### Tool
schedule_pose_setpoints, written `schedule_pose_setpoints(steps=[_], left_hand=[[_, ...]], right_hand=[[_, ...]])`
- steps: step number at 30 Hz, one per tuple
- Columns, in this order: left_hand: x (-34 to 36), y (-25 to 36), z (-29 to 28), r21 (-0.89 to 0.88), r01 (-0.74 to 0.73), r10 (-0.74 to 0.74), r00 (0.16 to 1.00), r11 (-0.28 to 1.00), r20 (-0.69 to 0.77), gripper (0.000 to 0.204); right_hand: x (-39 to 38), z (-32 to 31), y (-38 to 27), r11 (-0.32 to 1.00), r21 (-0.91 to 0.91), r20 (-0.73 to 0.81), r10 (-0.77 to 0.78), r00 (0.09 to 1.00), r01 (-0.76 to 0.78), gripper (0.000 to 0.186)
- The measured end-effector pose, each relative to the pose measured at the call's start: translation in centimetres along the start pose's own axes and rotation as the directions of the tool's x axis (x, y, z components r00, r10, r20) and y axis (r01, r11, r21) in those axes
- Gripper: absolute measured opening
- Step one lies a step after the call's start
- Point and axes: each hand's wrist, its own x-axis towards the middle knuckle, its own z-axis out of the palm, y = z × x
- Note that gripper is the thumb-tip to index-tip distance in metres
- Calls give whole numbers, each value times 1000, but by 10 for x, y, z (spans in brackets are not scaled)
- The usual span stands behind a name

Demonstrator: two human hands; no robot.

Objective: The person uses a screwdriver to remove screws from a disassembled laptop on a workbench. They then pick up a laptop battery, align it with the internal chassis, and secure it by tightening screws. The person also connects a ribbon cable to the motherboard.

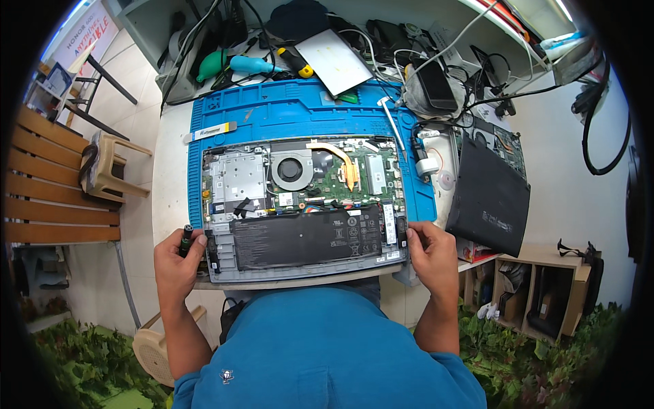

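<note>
An opened laptop base [320,271] lies in front of me with its insides bare. A long black battery [306,237] fills its near half. Behind the battery are a round fan [291,170], a copper heat pipe [346,167] and a green circuit board [327,184]. My left hand [178,262] is closed around a dark, short-handled screwdriver [187,237], its thumb against the laptop's left edge. At the opposite edge, my right hand [433,255] pinches the laptop base between thumb and fingers. The screwdriver's tip is hidden.
Under the laptop is a blue repair mat [272,112], with a flat pry tool [210,132] and a small hammer-shaped tool [392,126]. A black laptop cover [489,198] leans at the right. Cables, a white sheet [334,61] and a yellow-black screwdriver [296,63] crowd the back.
</note>
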Motion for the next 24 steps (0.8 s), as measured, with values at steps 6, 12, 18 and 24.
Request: schedule_pose_setpoints(steps=[6,12,18,24], left_hand=[[-2,2,-1,105,-30,31,999,994,-9,21],[-6,10,-2,142,-26,26,1000,990,2,21],[-14,5,-7,150,-9,4,1000,989,31,20],[-33,0,-10,115,6,-11,999,993,38,19]], right_hand=[[0,2,1,999,-18,-48,-50,998,49,16],[-8,-4,6,999,-41,-8,-22,1000,21,16],[-19,-11,1,999,-18,27,28,999,-27,16],[-25,-9,7,999,23,4,-45,999,44,16]])
